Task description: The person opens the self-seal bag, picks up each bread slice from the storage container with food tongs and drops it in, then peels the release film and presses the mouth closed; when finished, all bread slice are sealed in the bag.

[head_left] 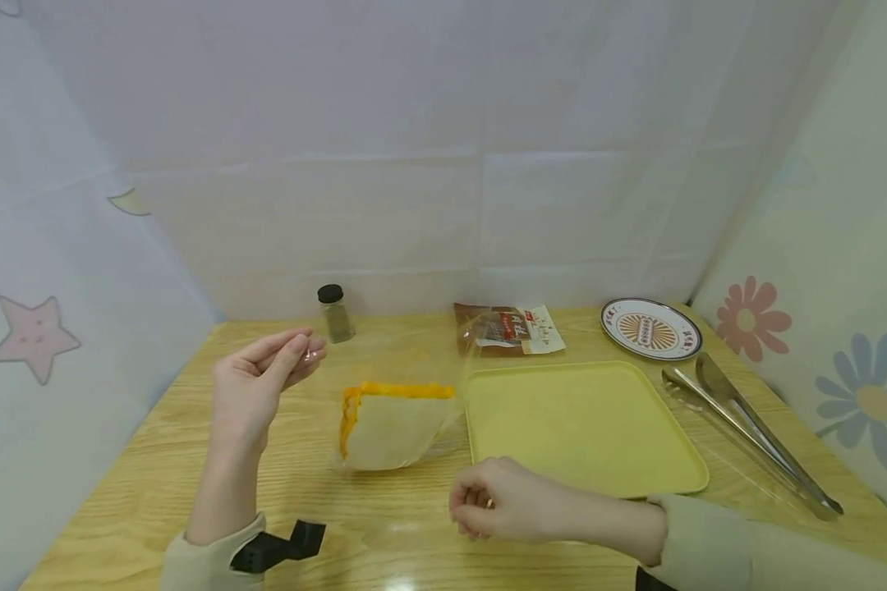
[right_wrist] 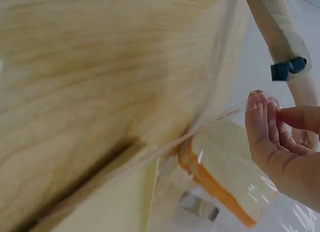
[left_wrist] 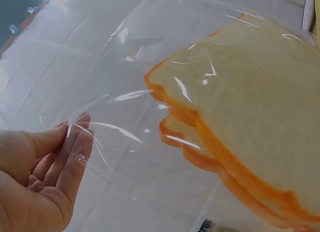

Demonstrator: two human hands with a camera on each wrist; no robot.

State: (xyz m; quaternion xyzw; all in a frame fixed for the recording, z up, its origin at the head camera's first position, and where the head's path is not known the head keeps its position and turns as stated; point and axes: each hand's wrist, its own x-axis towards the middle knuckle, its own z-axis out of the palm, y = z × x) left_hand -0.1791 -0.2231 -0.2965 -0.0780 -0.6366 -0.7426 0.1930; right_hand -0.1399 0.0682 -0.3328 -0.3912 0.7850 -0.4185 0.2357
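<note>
Bread slices (head_left: 395, 431) with orange crust hang inside a clear plastic bag (left_wrist: 117, 157), tilted over the table to the left of the tray. At the bag's upper left, my left hand (head_left: 262, 369) pinches a fold of the film between thumb and fingertips. The left wrist view shows creases running from that pinch toward the bread. Lower down on the right, my right hand (head_left: 506, 501) grips the bag's edge with curled fingers. In the right wrist view, a strip of film with small red print (right_wrist: 227, 113) runs to the fingertips of that hand.
A yellow tray (head_left: 562, 431) lies right of the bread. Metal tongs (head_left: 754, 439) lie beyond it, with a patterned plate (head_left: 651, 328) behind them. A brown and white packet (head_left: 507, 330) and a black-capped jar (head_left: 337, 316) are at the back, before a pale curtain.
</note>
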